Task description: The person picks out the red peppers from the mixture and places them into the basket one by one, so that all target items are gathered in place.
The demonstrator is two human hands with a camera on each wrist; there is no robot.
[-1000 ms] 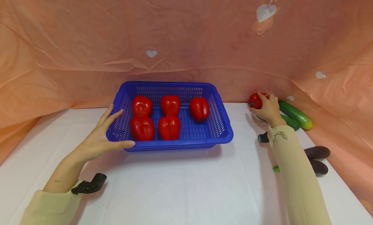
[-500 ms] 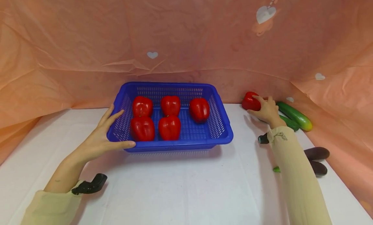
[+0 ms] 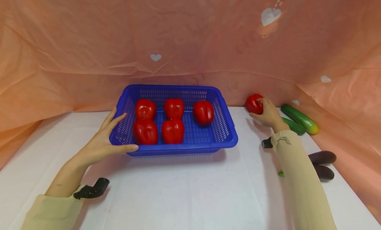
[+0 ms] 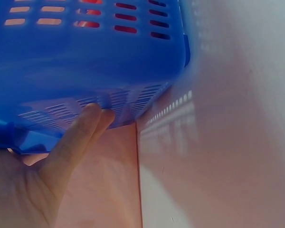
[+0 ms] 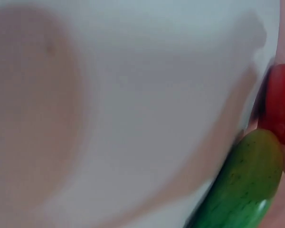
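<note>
My left hand (image 3: pixel 99 142) spreads its straight fingers and thumb round the near left corner of a blue plastic basket (image 3: pixel 190 145). In the left wrist view, fingers (image 4: pixel 69 145) lie against the basket's slotted outer side. Inside the basket sit several red bell peppers (image 3: pixel 145 131). At the back right, my right hand (image 3: pixel 269 115) grips another red bell pepper (image 3: pixel 253 103) low at the table, thumb in front and fingers over its right side. The right wrist view catches this bell pepper (image 5: pixel 281 104) at its right edge; most of the hand is hidden there.
Two green cucumbers (image 3: pixel 300 119) lie just right of the right hand. Dark eggplants (image 3: pixel 322 157) are partly covered by the right sleeve (image 3: pixel 300 177). An orange sheet (image 3: pixel 190 34) hangs behind the white table (image 3: pixel 184 190).
The right hand and its bell pepper have shifted left, away from the cucumbers, and the pepper has turned. The left hand and the basket stay in place.
</note>
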